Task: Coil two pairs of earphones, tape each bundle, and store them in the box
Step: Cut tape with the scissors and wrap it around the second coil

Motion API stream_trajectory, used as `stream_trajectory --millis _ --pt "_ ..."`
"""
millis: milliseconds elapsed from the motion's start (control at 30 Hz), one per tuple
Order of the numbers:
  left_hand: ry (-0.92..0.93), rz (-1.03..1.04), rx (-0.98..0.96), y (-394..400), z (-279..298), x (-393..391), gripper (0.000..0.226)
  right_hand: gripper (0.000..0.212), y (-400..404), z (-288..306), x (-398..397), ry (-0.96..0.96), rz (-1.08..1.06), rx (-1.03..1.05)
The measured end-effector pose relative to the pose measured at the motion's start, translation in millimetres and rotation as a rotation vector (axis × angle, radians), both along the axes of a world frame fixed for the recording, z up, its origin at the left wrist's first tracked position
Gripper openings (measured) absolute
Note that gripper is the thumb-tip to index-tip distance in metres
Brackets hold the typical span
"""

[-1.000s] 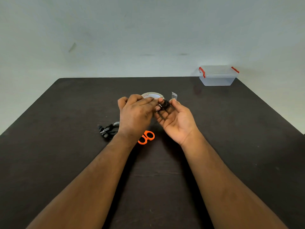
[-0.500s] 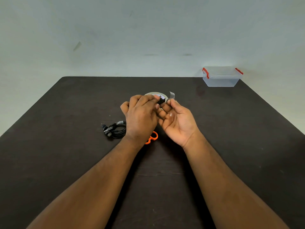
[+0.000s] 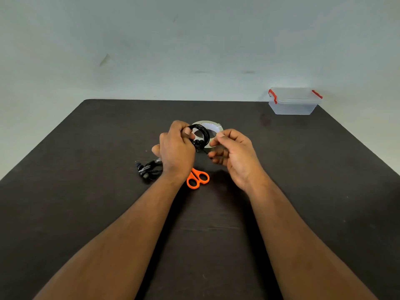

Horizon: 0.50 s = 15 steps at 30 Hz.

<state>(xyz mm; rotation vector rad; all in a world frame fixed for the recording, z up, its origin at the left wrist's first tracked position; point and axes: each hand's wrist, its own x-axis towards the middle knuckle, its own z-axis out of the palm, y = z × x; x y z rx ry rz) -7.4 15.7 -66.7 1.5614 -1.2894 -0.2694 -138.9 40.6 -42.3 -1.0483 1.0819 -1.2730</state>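
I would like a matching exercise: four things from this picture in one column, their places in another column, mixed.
Things:
1. plastic box
2. scissors
3. coiled earphones
4. taped earphone bundle

Places:
A. held in the left hand
B. table's far right corner
C. on the table, left of the left wrist
D. on the table between the wrists

Pairs: 1-B, 2-D, 3-A, 4-C

Dark desk, lidded clear box at far right corner, tape roll mid-desk, orange scissors, taped earphone bundle left
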Motion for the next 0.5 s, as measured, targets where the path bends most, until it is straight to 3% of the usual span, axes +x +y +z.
stream_trajectory --millis 100,233,500 --pt "0.119 -0.066 -0.038 -2 -2 3 0.017 0.018 2 1 5 0.082 -0.084 -0.026" --pt "0.169 -0.095 -0.059 7 3 -3 0.015 0.006 7 2 15 -0.038 -0.119 0.052" --pt "0.068 -0.161 -0.110 19 9 -18 0.015 0.015 6 -2 25 -0.165 -0.299 0.210"
